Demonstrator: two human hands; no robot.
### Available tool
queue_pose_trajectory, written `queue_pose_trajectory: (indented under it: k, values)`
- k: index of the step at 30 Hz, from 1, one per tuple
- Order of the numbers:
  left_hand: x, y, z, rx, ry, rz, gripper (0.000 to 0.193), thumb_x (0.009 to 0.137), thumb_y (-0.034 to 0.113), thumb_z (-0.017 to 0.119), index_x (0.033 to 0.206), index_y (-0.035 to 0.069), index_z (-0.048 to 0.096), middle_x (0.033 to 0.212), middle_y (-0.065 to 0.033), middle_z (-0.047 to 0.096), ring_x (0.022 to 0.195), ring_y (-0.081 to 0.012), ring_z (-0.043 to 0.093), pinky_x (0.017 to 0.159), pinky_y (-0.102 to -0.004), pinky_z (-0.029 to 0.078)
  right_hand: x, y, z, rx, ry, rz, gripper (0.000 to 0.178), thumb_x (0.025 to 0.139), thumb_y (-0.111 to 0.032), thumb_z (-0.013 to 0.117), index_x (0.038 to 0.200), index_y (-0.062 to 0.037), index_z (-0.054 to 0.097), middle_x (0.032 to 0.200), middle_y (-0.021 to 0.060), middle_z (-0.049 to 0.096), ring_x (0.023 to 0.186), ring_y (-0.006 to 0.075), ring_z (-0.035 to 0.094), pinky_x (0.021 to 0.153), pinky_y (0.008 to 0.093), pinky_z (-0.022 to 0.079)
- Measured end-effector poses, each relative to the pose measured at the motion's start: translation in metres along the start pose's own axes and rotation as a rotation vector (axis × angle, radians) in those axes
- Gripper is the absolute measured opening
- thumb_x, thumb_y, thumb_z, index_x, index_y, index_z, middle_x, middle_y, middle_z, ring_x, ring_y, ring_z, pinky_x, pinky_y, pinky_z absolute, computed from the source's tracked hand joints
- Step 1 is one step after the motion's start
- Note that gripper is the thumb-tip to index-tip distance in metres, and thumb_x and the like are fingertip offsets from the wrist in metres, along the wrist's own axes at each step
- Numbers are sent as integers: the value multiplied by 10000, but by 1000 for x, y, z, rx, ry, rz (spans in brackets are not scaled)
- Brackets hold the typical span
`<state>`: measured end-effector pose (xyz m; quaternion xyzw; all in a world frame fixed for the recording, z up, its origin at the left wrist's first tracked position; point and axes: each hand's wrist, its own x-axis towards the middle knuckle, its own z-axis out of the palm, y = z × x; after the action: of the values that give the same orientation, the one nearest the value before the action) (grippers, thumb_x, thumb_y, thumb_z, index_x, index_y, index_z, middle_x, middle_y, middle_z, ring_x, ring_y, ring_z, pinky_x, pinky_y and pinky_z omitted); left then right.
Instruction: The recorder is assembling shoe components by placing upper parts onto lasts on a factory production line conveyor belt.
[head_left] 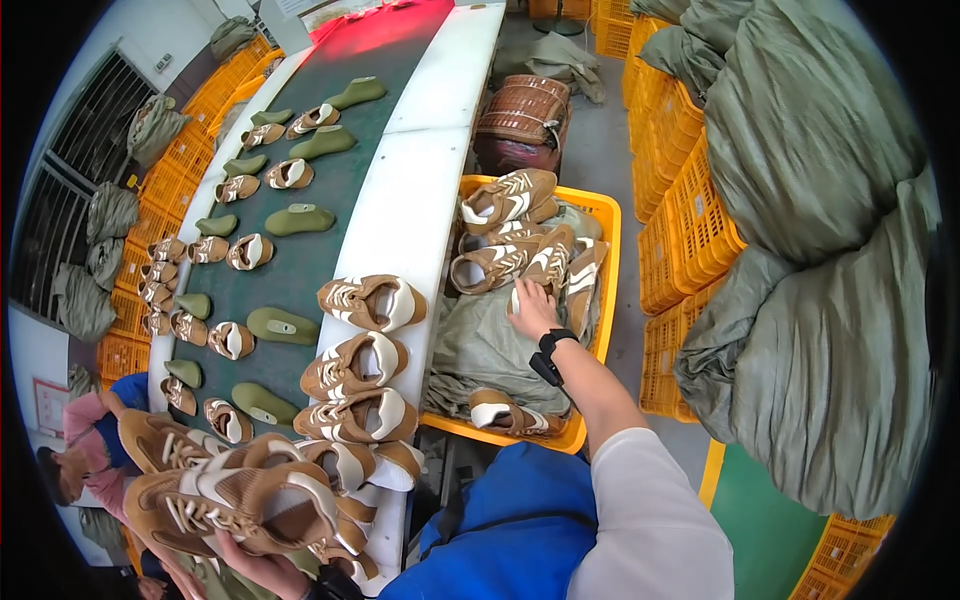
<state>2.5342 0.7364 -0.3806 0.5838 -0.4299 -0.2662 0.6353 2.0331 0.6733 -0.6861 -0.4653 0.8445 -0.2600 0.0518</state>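
Note:
Low at the left, my left hand (pixel 262 568) grips brown sneakers (pixel 230 508) with cream heels and laces, held close to the camera; some of its fingers are hidden beneath them. My right hand (pixel 535 310), a black band on its wrist, reaches into the yellow crate (pixel 607 215). Its fingers close at the heel end of a brown-and-white sneaker (pixel 547 262). Several similar sneakers lie around that one, and another sneaker (pixel 512 413) rests at the crate's near end. Grey-green cloth (pixel 475 335) lines the crate.
A green conveyor belt (pixel 345 150) carries sneakers and green shoe lasts (pixel 300 220). More sneakers (pixel 372 303) line its white edge (pixel 405 180). A brown woven basket (pixel 522 110) stands beyond the crate. Orange crates (pixel 690 235) under grey cloth (pixel 820 340) stand right; another person (pixel 85 420) is left.

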Motion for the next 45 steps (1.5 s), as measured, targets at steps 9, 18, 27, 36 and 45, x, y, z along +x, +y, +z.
queue_pose_trajectory:
  k: [9, 18, 27, 36, 45]
  values:
    - [-26, 28, 35, 297, -54, 209, 319, 890, 195, 510, 1099, -40, 564, 1082, -155, 557, 952, -244, 538, 825, -334, 440, -35, -39, 18, 208, -336, -140, 320, 697, -63, 562, 1017, -68, 552, 784, 188, 625, 796, 360, 619, 762, 469, 453]
    - [-30, 24, 43, 511, -89, 302, 325, 896, 203, 471, 1090, -41, 561, 1040, -154, 568, 873, -225, 556, 743, -316, 465, -28, 33, -32, -34, 304, 306, 475, 718, -196, 676, 1126, -30, 499, 993, 221, 593, 893, 359, 580, 776, 443, 470]
    - [-38, 24, 46, 512, -122, 494, 316, 899, 195, 472, 1089, -48, 544, 1002, -150, 558, 836, -215, 545, 737, -320, 456, -47, 39, -77, 289, -184, 456, 441, 720, -229, 606, 1076, 16, 514, 914, 255, 620, 882, 403, 596, 781, 446, 481]
    - [-42, 17, 36, 470, -103, 351, 270, 854, 44, 525, 1106, -52, 532, 1067, -196, 554, 885, -281, 545, 789, -363, 447, -24, -24, -85, 36, -1124, -242, 343, 764, -282, 599, 1007, -39, 612, 902, 201, 632, 845, 351, 607, 737, 407, 486]
    - [-69, 37, 32, 411, 29, 8, 314, 895, 144, 501, 1166, -13, 512, 1096, -171, 531, 943, -273, 532, 799, -366, 456, 178, -63, 22, 177, -286, 96, 537, 794, -34, 484, 1304, -14, 315, 1388, 184, 313, 1150, 363, 476, 941, 410, 417]
